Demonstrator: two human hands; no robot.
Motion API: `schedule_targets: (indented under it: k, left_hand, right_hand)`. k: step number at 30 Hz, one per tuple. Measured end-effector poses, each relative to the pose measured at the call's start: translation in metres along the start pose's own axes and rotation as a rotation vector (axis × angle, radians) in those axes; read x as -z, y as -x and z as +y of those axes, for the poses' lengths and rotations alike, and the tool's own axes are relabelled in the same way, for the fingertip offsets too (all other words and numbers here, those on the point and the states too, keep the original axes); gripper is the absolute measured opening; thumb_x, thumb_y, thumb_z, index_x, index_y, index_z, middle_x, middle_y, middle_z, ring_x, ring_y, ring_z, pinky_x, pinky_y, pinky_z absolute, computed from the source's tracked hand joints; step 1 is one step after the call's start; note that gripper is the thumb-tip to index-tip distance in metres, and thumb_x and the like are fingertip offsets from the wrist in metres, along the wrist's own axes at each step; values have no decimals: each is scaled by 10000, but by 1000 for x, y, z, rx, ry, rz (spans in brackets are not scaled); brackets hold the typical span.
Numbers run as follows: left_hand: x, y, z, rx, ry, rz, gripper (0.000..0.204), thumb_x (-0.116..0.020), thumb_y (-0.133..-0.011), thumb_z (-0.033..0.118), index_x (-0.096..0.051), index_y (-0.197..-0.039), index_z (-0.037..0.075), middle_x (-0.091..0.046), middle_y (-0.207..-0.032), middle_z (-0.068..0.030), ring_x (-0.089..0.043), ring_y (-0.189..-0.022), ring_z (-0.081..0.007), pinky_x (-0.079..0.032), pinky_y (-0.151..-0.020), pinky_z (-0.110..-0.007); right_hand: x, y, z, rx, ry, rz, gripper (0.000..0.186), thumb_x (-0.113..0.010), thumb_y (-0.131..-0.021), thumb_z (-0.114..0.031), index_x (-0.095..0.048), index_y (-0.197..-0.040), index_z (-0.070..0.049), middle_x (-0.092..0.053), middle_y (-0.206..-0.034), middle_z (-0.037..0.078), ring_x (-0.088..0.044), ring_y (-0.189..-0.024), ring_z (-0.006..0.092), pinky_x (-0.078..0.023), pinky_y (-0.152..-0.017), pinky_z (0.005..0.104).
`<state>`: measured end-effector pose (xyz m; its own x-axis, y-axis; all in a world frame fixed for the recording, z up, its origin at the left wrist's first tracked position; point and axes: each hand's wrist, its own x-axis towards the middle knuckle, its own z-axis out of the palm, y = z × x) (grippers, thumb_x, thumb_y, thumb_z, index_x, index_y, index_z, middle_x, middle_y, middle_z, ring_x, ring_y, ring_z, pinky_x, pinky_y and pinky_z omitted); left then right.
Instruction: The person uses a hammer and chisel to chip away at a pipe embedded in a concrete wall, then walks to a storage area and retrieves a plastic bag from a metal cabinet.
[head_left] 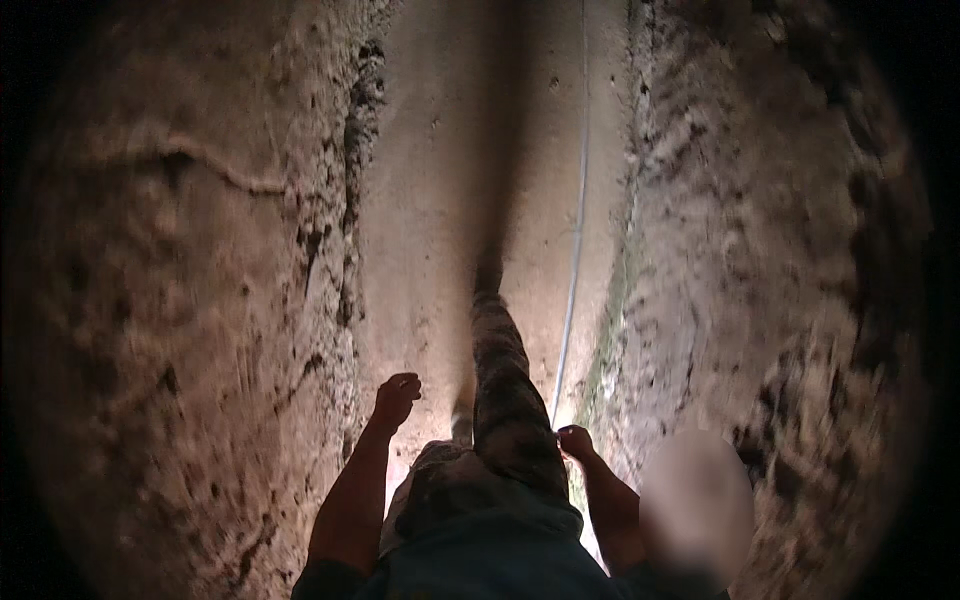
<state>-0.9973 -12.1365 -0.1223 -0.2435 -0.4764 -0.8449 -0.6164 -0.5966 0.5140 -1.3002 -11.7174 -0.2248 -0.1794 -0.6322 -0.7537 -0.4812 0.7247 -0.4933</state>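
Note:
My left hand hangs to the left of my legs, its fingers loosely curled with nothing visible in them. On the other side, my right hand is held low beside my thigh, also curled and in shadow. A thin pale cable runs along the ground ahead and meets the right hand's outline at the fingers. Whether it passes behind that hand or is held by it, I cannot tell. One patterned trouser leg reaches forward onto the ground.
Rough earthen walls rise at the left and right of a narrow, pale dirt path. A long dark shadow stretches ahead from my forward foot. Bright light shows behind my legs. A blurred oval patch covers part of the lower right.

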Motion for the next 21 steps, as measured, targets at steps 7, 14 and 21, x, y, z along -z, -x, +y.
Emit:
schedule_targets:
  k: [7,14,21]
  left_hand:
    - [44,-147,192,-194,-285,38,440,-718,-947,314,-674,-1258,7,-747,-1073,-122,-731,-918,-212,-568,-769,-392]
    - [72,-260,480,-113,-100,35,441,-705,-970,286,-637,-1310,13,-729,-1084,-82,-719,-917,-205,-555,-752,-377]
    - [123,-418,673,33,-223,21,424,-738,-922,341,-688,-1152,-12,-748,-923,-70,-738,-764,-179,-566,-609,-373]
  right_hand:
    - [324,-261,-183,276,312,349,295,-605,-953,-302,-748,-852,-65,-726,-830,138,-712,-817,339,-569,-742,504]
    - [687,-459,-462,6,-695,374,331,-675,-956,-263,-690,-1183,-22,-720,-884,105,-703,-697,188,-568,-644,340]
    - [788,-554,-434,57,-307,340,325,-639,-963,-354,-728,-1046,-52,-738,-949,177,-730,-845,305,-588,-760,449]
